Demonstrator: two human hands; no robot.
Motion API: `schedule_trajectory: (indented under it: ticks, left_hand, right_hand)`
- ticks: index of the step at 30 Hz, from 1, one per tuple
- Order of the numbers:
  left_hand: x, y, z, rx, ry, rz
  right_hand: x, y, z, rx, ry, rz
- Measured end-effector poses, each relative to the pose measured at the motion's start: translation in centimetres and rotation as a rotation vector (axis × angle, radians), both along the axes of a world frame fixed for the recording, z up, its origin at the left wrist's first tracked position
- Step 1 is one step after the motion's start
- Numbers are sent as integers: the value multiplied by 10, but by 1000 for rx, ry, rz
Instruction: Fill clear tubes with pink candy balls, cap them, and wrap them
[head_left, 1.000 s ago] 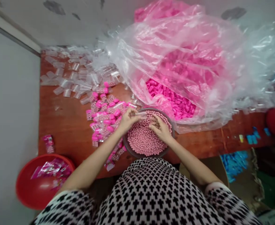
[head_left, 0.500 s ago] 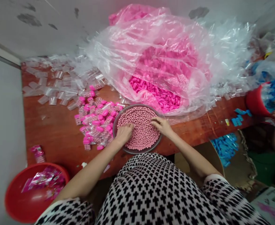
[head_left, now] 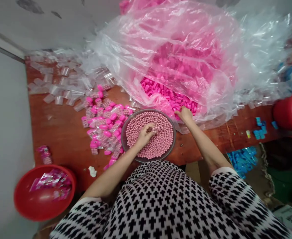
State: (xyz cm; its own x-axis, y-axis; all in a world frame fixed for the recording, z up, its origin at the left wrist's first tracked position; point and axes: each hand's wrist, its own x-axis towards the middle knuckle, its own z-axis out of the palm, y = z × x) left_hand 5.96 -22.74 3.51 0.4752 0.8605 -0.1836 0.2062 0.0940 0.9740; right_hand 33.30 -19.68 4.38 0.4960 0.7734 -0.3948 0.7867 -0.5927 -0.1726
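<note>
My left hand (head_left: 145,136) is closed over the dark round bowl (head_left: 123,146), on a small clear container (head_left: 156,129) that looks filled with beads. Pink beads (head_left: 152,151) fill the bowl under it. Up and to the right, my right hand (head_left: 185,115) reaches the mouth of a large clear plastic bag (head_left: 126,43). Its fingers curl in at the loose bright pink caps (head_left: 161,93); what they pinch is hidden. Left of the bowl lies a heap of clear bead-filled containers with pink caps (head_left: 107,126).
Many clear containers (head_left: 58,89) lie at the back left of the wooden table (head_left: 61,132). A red basin (head_left: 36,205) with pink packets stands front left. Blue pieces (head_left: 260,131) and a red bucket (head_left: 285,113) are at right, near another person's hand.
My right hand has left the bowl's beads and moved up and right to the caps at the bag. My left hand has risen with the small container. The view has shifted slightly.
</note>
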Motion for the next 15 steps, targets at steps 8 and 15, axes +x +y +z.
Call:
schedule_trajectory:
  ticks: [8,15]
  left_hand:
    - [-7,-3,18,-198,-255,120]
    - [-7,-12,40,-234,-276,42]
  right_hand:
    - [-2,-28,18,439,381,110]
    - [-66,-70,78,625,710,387]
